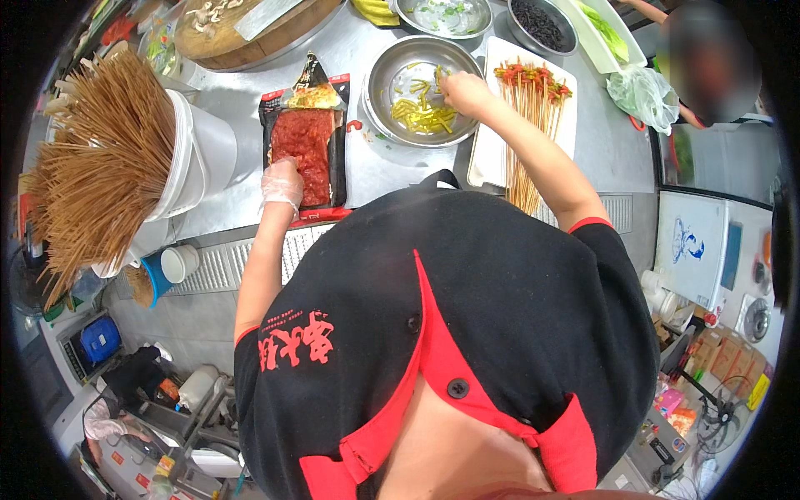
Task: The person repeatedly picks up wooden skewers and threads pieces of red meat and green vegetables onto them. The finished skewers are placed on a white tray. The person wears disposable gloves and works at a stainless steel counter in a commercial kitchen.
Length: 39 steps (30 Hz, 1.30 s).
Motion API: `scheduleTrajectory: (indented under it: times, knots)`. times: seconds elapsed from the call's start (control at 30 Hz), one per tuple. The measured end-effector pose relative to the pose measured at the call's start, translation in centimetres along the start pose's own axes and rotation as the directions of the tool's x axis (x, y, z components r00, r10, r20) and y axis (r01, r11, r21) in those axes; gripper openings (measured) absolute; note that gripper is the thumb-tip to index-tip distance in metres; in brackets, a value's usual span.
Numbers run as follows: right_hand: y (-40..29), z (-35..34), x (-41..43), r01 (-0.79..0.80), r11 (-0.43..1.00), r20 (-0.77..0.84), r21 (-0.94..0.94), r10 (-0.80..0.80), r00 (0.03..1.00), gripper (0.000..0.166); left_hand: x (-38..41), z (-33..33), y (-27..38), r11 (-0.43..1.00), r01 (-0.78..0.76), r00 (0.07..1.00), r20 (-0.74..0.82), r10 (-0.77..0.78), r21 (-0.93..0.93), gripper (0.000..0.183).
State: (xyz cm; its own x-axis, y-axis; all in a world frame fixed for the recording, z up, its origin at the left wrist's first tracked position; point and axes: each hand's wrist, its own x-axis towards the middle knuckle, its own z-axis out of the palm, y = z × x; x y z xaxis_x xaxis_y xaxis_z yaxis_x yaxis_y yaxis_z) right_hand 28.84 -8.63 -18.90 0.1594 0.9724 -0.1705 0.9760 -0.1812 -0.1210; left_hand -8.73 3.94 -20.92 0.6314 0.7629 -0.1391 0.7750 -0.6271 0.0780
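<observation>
My left hand [282, 184], in a clear plastic glove, rests at the left edge of an opened packet of red sliced meat [309, 150]; its fingers are curled and partly hidden. My right hand [465, 94] reaches over a steel bowl [375, 94] of green pickled pepper or bean pieces [425, 115], its fingertips bent down among the pieces at the bowl's right side. Whether either hand grips anything cannot be told. Right of the bowl, a white tray [484, 150] bears skewers [528, 144] threaded with red and green pieces, their bare sticks pointing towards me.
A bucket [209, 153] packed with bamboo sticks [119, 150] stands at left. Behind are a round wooden chopping board [269, 47] with a cleaver [265, 15], a bowl of black strips [540, 28] and a bin of lettuce [603, 31]. Another person [709, 62] is at far right.
</observation>
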Motion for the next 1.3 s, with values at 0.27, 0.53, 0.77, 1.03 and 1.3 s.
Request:
scheduleTrajectory:
  times: [0.27,0.53,0.77,1.03,1.3]
  knots:
    - [-4.3,-2.3,-2.4,-0.034,0.998,0.242,-0.058,0.047,0.969,0.016,-0.1,1.0,0.5,1.0,-0.026,0.994,-0.107,0.027,0.009,0.011]
    - [-1.9,-2.8,0.1,0.012,0.982,-0.005,0.19,-0.011,1.0,0.017,-0.1,0.6,0.8,1.0,-0.011,0.996,-0.085,0.011,-0.002,0.011]
    - [-2.5,-1.5,1.6,0.138,0.99,-0.125,0.011,-0.135,0.983,0.013,0.2,0.9,0.3,0.989,0.113,0.991,-0.065,-0.119,-0.098,0.012]
    - [-2.5,0.5,2.7,0.338,0.927,-0.031,-0.164,-0.347,0.937,0.01,-0.5,1.0,-2.0,0.249,0.257,0.948,0.193,-0.253,-0.934,0.02]
    - [-3.1,-1.0,1.3,0.241,0.97,-0.099,-0.046,-0.244,0.965,0.016,-1.3,-1.4,-0.8,-0.511,0.2,0.971,0.238,-0.01,-0.836,0.03]
